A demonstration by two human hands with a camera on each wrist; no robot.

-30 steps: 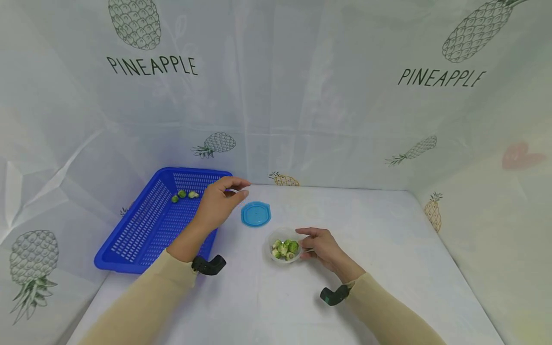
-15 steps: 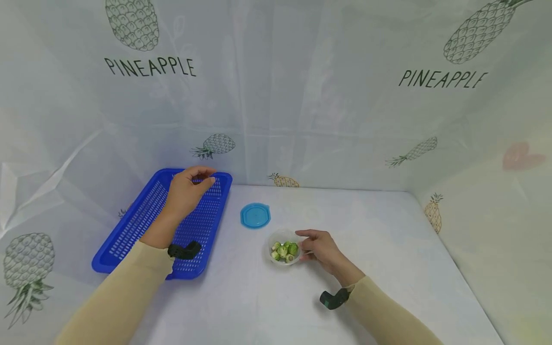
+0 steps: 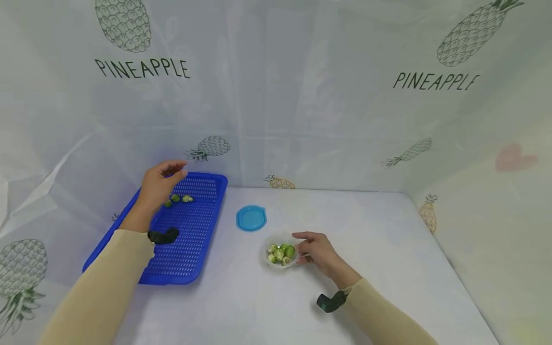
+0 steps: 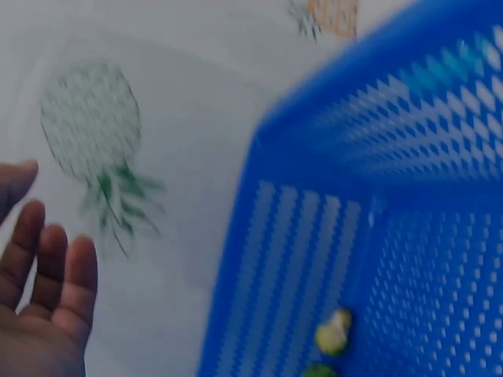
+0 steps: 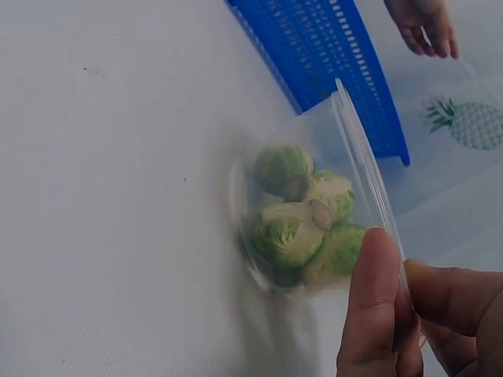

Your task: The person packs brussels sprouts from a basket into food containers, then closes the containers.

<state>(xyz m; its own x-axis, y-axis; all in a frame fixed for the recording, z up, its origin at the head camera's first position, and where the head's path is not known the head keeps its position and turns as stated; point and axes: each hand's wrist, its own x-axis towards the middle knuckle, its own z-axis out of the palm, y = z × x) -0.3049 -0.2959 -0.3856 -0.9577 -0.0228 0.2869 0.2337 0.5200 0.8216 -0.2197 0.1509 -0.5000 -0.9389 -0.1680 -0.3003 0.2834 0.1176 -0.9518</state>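
Note:
Above the blue plastic basket (image 3: 183,254) is my left hand (image 3: 157,186), fingers loosely bent with nothing between them. Several Brussels sprouts (image 3: 187,198) lie at the far end of the basket, partly behind that hand. In the left wrist view the hand (image 4: 47,290) appears beside the basket's outer wall, thumb and fingers apart. My right hand (image 3: 320,251) pinches the rim of a small clear container (image 3: 278,236) standing on the table. The right wrist view shows thumb and finger on either side of the rim, with several halved or whole Brussels sprouts (image 5: 287,236) inside the container.
A light blue lid (image 3: 251,218) lies flat on the white table (image 3: 358,230) between the basket and the container. Behind the table hangs a white sheet (image 3: 276,96) with pineapple prints, which also runs along both sides.
My left hand has moved left across the basket, from near the lid to over the basket's far left part. The right hand stays at the container's rim.

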